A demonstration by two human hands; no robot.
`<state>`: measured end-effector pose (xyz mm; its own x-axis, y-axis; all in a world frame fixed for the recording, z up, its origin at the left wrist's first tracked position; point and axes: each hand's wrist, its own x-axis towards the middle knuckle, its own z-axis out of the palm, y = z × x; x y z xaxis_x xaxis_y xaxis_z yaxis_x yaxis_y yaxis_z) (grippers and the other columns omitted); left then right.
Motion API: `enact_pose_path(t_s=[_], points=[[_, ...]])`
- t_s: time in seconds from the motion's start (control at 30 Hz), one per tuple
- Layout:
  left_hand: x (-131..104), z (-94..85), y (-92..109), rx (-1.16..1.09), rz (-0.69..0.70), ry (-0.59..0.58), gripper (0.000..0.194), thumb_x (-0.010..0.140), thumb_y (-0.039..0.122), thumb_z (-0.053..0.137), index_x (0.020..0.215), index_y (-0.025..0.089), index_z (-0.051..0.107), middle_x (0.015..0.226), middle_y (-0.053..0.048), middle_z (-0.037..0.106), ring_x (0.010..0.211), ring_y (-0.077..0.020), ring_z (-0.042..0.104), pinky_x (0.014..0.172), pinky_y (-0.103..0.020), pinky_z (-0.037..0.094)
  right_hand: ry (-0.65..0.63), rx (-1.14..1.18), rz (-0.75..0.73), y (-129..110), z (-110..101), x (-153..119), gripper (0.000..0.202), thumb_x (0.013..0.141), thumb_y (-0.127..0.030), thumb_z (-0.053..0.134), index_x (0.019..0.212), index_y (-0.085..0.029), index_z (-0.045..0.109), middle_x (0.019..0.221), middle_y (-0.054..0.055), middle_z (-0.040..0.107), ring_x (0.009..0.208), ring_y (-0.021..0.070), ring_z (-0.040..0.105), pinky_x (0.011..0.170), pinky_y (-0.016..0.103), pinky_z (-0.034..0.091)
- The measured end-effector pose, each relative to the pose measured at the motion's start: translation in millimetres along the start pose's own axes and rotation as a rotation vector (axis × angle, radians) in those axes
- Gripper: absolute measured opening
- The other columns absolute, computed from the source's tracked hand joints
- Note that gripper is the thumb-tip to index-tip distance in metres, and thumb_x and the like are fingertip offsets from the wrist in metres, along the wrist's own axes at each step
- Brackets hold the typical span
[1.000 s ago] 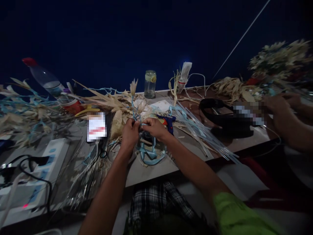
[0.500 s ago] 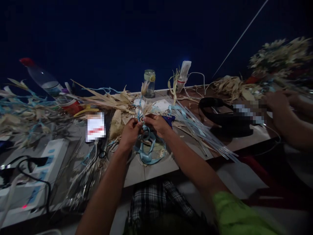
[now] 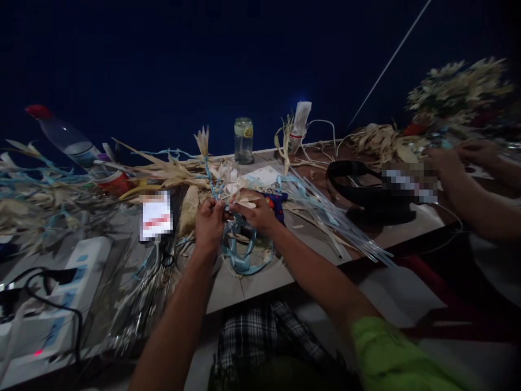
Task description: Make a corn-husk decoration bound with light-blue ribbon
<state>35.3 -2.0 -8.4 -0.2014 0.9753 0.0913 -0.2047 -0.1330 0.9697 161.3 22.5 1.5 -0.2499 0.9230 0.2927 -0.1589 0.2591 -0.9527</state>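
Note:
A dried-husk flower (image 3: 202, 141) stands upright on a thin stem wrapped in blue ribbon (image 3: 211, 176). My left hand (image 3: 209, 225) is closed in a pinch round the lower part of that stem. Close against it, my right hand (image 3: 258, 212) pinches the blue ribbon where it meets the stem; the exact grip is partly hidden. A pale husk leaf (image 3: 245, 203) lies along the right fingers. Below both hands, a loose loop of blue ribbon (image 3: 243, 264) hangs onto the table. Behind the right hand lies a dark blue object (image 3: 279, 203), probably a glue gun.
Clear sticks (image 3: 345, 231) and a black headband-like object (image 3: 366, 195) lie to the right, near a co-worker's hands (image 3: 451, 168). A glass jar (image 3: 244, 142) stands behind. On the left are a phone (image 3: 156, 214), a power strip (image 3: 77, 288), metal wires (image 3: 142, 304) and a tilted bottle (image 3: 67, 133).
The flower and its stem have swung to the left and stand more clear of the hands. Both hands have shifted slightly left, and the pale leaf now shows along the right fingers.

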Motion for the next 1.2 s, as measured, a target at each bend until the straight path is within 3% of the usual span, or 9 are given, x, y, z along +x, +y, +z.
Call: enact_pose_path(t_s=[0.1, 0.3, 0.47, 0.6, 0.73, 0.87, 1.07, 1.2], points=[[0.9, -0.9, 1.8, 0.015, -0.029, 0.012, 0.021, 0.069, 0.033, 0.062, 0.07, 0.018, 0.048, 0.049, 0.006, 0.051, 0.041, -0.0084, 0.049, 0.042, -0.019, 0.035, 0.019, 0.13, 0.084, 4.2, 4.9, -0.6, 0.019, 0.059, -0.029, 0.071, 0.067, -0.016, 0.059, 0.066, -0.002, 0.056, 0.068, 0.0122, 0.052, 0.068, 0.026, 0.041], [0.9, -1.8, 8.2, 0.009, -0.011, 0.057, 0.021, 0.067, 0.031, 0.064, 0.072, 0.017, 0.049, 0.052, 0.006, 0.051, 0.043, -0.0075, 0.047, 0.044, -0.019, 0.039, -0.085, 0.523, 0.41, 5.2, 9.3, -0.8, 0.023, 0.058, -0.028, 0.072, 0.07, -0.016, 0.058, 0.062, -0.003, 0.058, 0.058, 0.0094, 0.053, 0.063, 0.026, 0.044], [0.3, -3.4, 7.0, 0.088, 0.02, -0.017, 0.021, 0.069, 0.033, 0.062, 0.073, 0.016, 0.052, 0.058, 0.004, 0.051, 0.046, -0.0067, 0.047, 0.046, -0.02, 0.039, -0.123, 0.506, 0.548, -1.0, 3.0, -0.4, 0.024, 0.053, -0.023, 0.074, 0.065, -0.014, 0.055, 0.054, -0.004, 0.056, 0.052, 0.009, 0.052, 0.053, 0.023, 0.042], [1.5, -3.7, 3.7, 0.129, 0.005, -0.006, 0.022, 0.068, 0.034, 0.063, 0.073, 0.016, 0.053, 0.059, 0.004, 0.051, 0.048, -0.0068, 0.047, 0.046, -0.019, 0.038, -0.154, 0.466, 0.617, -3.0, 1.5, -0.9, 0.027, 0.05, -0.021, 0.075, 0.063, -0.014, 0.052, 0.055, -0.004, 0.057, 0.052, 0.0089, 0.053, 0.051, 0.023, 0.044], [1.5, -2.8, 3.1, 0.066, -0.06, -0.017, 0.023, 0.066, 0.034, 0.064, 0.074, 0.016, 0.052, 0.06, 0.005, 0.05, 0.047, -0.0069, 0.047, 0.047, -0.02, 0.039, -0.216, 0.491, 0.626, -3.7, -2.7, 0.5, 0.031, 0.05, -0.015, 0.073, 0.062, -0.015, 0.045, 0.047, -0.006, 0.05, 0.041, 0.0051, 0.044, 0.041, 0.017, 0.034], [1.5, -2.1, 2.8, 0.039, -0.031, -0.025, 0.023, 0.065, 0.032, 0.065, 0.07, 0.017, 0.049, 0.059, 0.005, 0.051, 0.047, -0.0065, 0.048, 0.05, -0.02, 0.041, -0.253, 0.506, 0.659, -8.2, -5.8, 1.8, 0.024, 0.055, -0.016, 0.069, 0.072, -0.015, 0.052, 0.044, -0.008, 0.046, 0.033, 0.0007, 0.027, 0.035, 0.015, 0.019], [4.6, -2.9, -2.2, -0.02, -0.045, -0.061, 0.026, 0.064, 0.033, 0.067, 0.072, 0.017, 0.049, 0.059, 0.005, 0.054, 0.048, -0.0066, 0.049, 0.049, -0.019, 0.041, -0.076, 0.399, 0.52, -10.6, 4.7, -1.7, 0.023, 0.054, -0.021, 0.072, 0.071, -0.014, 0.059, 0.052, -0.006, 0.052, 0.043, 0.0035, 0.043, 0.042, 0.016, 0.03], [4.9, -4.9, -0.1, -0.099, -0.081, -0.075, 0.026, 0.064, 0.031, 0.068, 0.071, 0.017, 0.047, 0.061, 0.005, 0.055, 0.048, -0.0062, 0.051, 0.049, -0.019, 0.042, -0.151, 0.399, 0.362, -7.5, 4.0, -1.2, 0.023, 0.051, -0.016, 0.073, 0.071, -0.013, 0.062, 0.059, -0.004, 0.058, 0.058, 0.0081, 0.053, 0.061, 0.022, 0.043]])
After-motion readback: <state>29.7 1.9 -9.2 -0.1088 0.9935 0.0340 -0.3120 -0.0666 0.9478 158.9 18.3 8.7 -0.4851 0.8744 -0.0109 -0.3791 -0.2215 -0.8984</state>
